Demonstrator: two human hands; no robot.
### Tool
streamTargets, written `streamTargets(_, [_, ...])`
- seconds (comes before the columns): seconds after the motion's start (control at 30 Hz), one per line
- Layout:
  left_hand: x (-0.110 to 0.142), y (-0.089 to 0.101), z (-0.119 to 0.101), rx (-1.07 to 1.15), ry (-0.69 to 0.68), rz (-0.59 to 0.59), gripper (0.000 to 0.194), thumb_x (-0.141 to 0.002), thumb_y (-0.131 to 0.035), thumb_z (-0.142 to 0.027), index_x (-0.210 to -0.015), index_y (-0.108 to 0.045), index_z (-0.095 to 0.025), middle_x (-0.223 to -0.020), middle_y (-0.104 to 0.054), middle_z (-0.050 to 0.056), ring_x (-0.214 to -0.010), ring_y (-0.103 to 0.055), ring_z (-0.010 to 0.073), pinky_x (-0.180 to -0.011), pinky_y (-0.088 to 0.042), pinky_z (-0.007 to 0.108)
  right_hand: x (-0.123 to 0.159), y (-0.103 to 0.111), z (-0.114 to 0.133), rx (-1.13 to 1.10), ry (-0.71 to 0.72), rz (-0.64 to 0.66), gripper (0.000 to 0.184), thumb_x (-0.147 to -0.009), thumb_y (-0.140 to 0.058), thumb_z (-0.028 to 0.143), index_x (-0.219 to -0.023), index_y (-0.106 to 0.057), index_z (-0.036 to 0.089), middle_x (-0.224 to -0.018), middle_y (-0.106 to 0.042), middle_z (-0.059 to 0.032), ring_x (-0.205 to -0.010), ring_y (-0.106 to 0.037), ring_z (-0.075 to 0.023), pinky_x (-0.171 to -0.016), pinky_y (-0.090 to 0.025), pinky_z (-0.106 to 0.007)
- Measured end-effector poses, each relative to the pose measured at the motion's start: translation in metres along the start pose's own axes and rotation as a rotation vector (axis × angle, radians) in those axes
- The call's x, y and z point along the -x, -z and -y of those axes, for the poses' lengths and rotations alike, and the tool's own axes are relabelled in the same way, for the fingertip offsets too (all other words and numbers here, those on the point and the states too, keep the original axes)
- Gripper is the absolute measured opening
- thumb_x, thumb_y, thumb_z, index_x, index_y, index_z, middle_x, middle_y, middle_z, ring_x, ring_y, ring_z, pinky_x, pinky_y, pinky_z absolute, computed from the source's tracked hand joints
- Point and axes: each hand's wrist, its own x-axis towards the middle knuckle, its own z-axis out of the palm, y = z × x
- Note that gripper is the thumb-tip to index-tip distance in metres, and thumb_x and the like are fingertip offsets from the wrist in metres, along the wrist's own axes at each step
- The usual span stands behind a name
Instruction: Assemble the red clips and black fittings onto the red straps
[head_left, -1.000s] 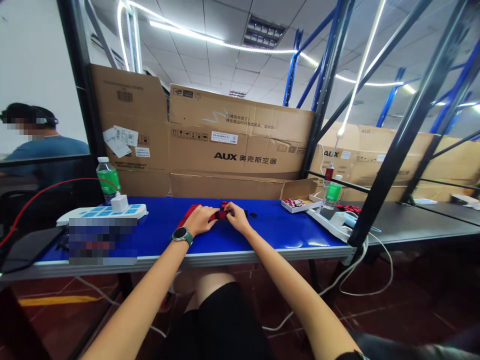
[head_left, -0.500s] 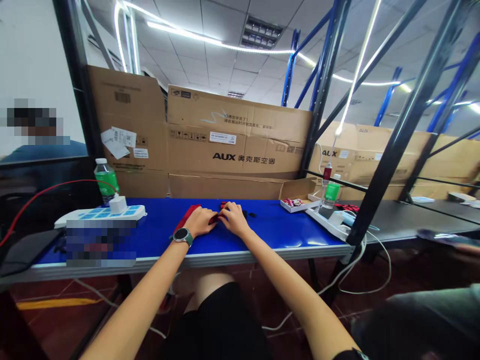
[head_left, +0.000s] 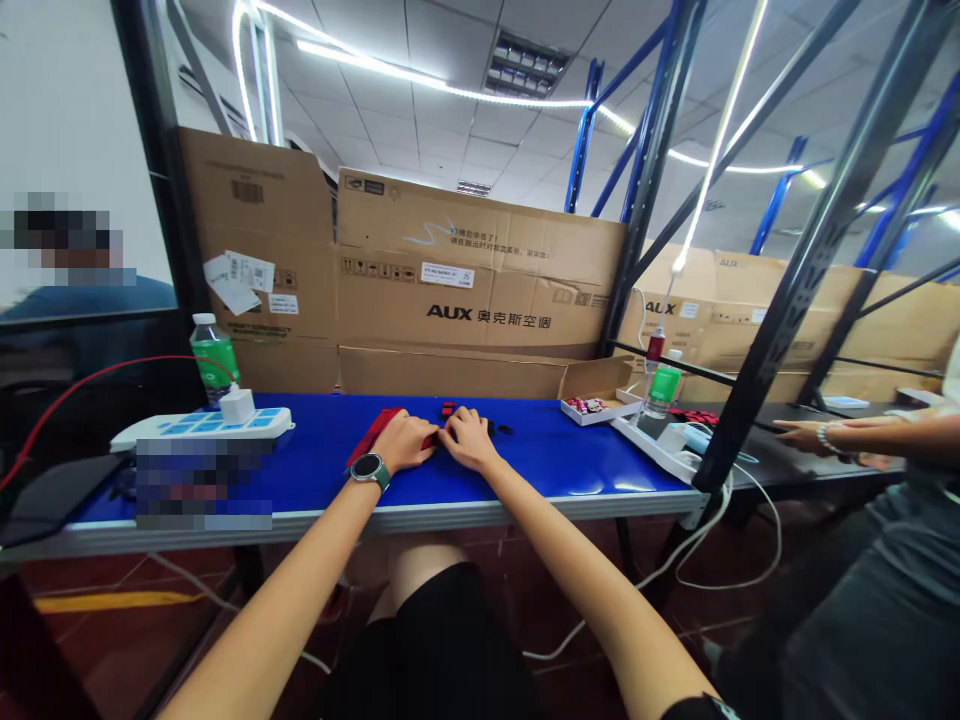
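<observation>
Left hand [head_left: 403, 442] and right hand [head_left: 469, 438] curled over a red piece [head_left: 430, 440], grip unclear; one slip could have sent it skidding!

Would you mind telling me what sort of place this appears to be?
Probably a warehouse-style workroom: it has blue steel storage racking, large AUX cardboard cartons stacked along the wall, and a blue-topped workbench.

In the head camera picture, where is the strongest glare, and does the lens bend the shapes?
Head view: the LED strip light on the ceiling is brightest and leaves pale glare on the blue tabletop near its front edge; the wide lens makes the black shelf upright lean and stretches the left forearm toward the bottom of the picture.
</observation>
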Motion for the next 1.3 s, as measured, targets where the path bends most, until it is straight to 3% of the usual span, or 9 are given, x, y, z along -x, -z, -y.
streamTargets(0.1, [0.000, 0.001, 0.000, 0.001, 0.002, 0.007, 0.029, -0.089, -0.060, -0.037, -0.112, -0.071, -0.025, -0.101, -0.075, 0.011, -0.097, -0.067, 0.0268, -0.094, -0.037, 0.042, -0.003, -0.003, -0.004, -0.050, 0.012, 0.003, 0.017, -0.091, -0.066, 0.037, -0.084, -0.068, 0.022, -0.106, -0.059, -0.0062, -0.105, -0.047, -0.0243, -0.090, -0.036, -0.041])
streamTargets(0.33, [0.000, -0.001, 0.003, 0.043, 0.057, -0.019, 0.037, -0.090, -0.060, -0.041, -0.122, -0.071, -0.027, -0.105, -0.075, 0.011, -0.098, -0.068, 0.0277, -0.091, -0.038, 0.041, -0.013, -0.007, -0.027, -0.349, -0.206, -0.159, 0.016, -0.089, -0.063, 0.024, -0.076, -0.071, 0.019, -0.092, -0.059, -0.0053, -0.089, -0.056, -0.0191, -0.087, -0.044, -0.035])
streamTargets(0.6, [0.002, -0.003, 0.004, 0.037, 0.030, 0.017, 0.034, -0.092, -0.059, -0.043, -0.121, -0.070, -0.028, -0.107, -0.075, 0.010, -0.101, -0.068, 0.0259, -0.092, -0.040, 0.038, -0.007, -0.011, -0.015, -0.187, -0.095, 0.006, 0.009, -0.086, -0.073, 0.031, -0.084, -0.072, 0.022, -0.104, -0.059, -0.0049, -0.104, -0.050, -0.0223, -0.091, -0.038, -0.038])
streamTargets(0.8, [0.004, -0.003, 0.009, 0.030, 0.064, -0.020, 0.037, -0.091, -0.060, -0.043, -0.122, -0.071, -0.026, -0.110, -0.075, 0.010, -0.104, -0.068, 0.0289, -0.093, -0.042, 0.040, -0.017, -0.007, -0.036, -0.361, -0.187, -0.229, 0.019, -0.092, -0.052, 0.020, -0.076, -0.062, 0.019, -0.090, -0.056, -0.0049, -0.090, -0.053, -0.0195, -0.087, -0.045, -0.033])
streamTargets(0.9, [0.006, -0.005, 0.012, 0.033, 0.076, -0.022, 0.040, -0.092, -0.060, -0.043, -0.127, -0.068, -0.024, -0.116, -0.074, 0.011, -0.109, -0.067, 0.0289, -0.096, -0.043, 0.040, -0.016, -0.007, -0.046, -0.415, -0.283, -0.330, 0.022, -0.088, -0.042, 0.012, -0.092, -0.062, 0.020, -0.092, -0.057, -0.0063, -0.093, -0.054, -0.0213, -0.087, -0.047, -0.034])
streamTargets(1.07, [0.006, -0.015, 0.018, 0.104, 0.067, -0.022, 0.050, -0.094, -0.059, -0.042, -0.140, -0.058, -0.023, -0.125, -0.070, 0.012, -0.118, -0.064, 0.0277, -0.102, -0.046, 0.038, -0.007, -0.001, -0.036, -0.313, -0.312, -0.382, 0.052, -0.078, -0.041, 0.004, -0.127, -0.052, 0.017, -0.116, -0.057, -0.0134, -0.108, -0.054, -0.0245, -0.094, -0.045, -0.040])
streamTargets(1.13, [0.006, -0.020, 0.022, 0.158, 0.069, -0.025, 0.051, -0.094, -0.058, -0.038, -0.142, -0.056, -0.022, -0.129, -0.067, 0.012, -0.121, -0.062, 0.0269, -0.104, -0.046, 0.037, -0.003, 0.002, -0.026, -0.201, -0.181, -0.300, 0.048, -0.083, -0.047, 0.007, -0.128, -0.053, 0.021, -0.124, -0.056, -0.0130, -0.116, -0.051, -0.0267, -0.098, -0.041, -0.044])
streamTargets(1.23, [0.006, -0.027, 0.027, 0.248, 0.099, -0.020, 0.048, -0.094, -0.052, -0.027, -0.142, -0.055, -0.021, -0.136, -0.064, 0.011, -0.126, -0.059, 0.0255, -0.108, -0.046, 0.037, 0.000, 0.002, -0.016, -0.102, 0.109, 0.018, 0.032, -0.091, -0.058, 0.020, -0.123, -0.058, 0.025, -0.127, -0.057, -0.0100, -0.121, -0.049, -0.0268, -0.099, -0.039, -0.044])
streamTargets(1.3, [0.006, -0.030, 0.028, 0.299, 0.121, -0.028, 0.048, -0.093, -0.046, -0.021, -0.139, -0.057, -0.019, -0.137, -0.062, 0.012, -0.127, -0.058, 0.0259, -0.110, -0.044, 0.040, 0.000, -0.002, -0.013, -0.086, 0.200, 0.181, 0.031, -0.094, -0.063, 0.029, -0.124, -0.057, 0.024, -0.128, -0.058, -0.0104, -0.121, -0.050, -0.0257, -0.097, -0.039, -0.042])
